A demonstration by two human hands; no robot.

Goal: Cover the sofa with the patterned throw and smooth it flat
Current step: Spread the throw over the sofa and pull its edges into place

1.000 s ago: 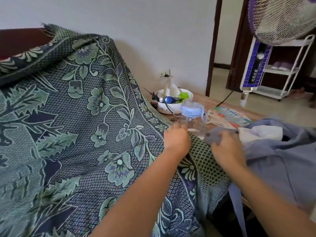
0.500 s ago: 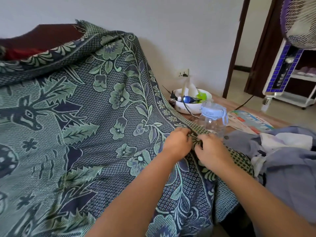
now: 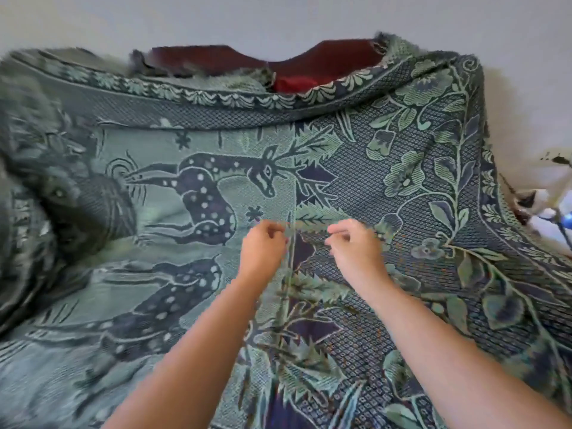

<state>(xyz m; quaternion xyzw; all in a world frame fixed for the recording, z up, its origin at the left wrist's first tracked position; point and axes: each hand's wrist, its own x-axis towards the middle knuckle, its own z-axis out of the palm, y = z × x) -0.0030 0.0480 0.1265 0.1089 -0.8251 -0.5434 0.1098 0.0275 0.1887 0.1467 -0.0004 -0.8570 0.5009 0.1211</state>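
Observation:
The patterned throw (image 3: 192, 187), green and navy with deer and flowers, lies draped over the dark red sofa (image 3: 328, 61), whose backrest top shows bare at the upper middle. My left hand (image 3: 263, 246) and my right hand (image 3: 356, 246) sit side by side over the throw's middle, fingers curled. Each seems to pinch the fabric, though the blur hides the grip. The throw bunches in folds at the left and sags below the backrest top.
A white wall (image 3: 278, 17) runs behind the sofa. At the far right edge a white bowl with small items (image 3: 548, 209) is partly visible beside the sofa's draped arm.
My view has swung left from the sofa's right arm to its middle. Both hands have moved from the throw's right edge to its centre.

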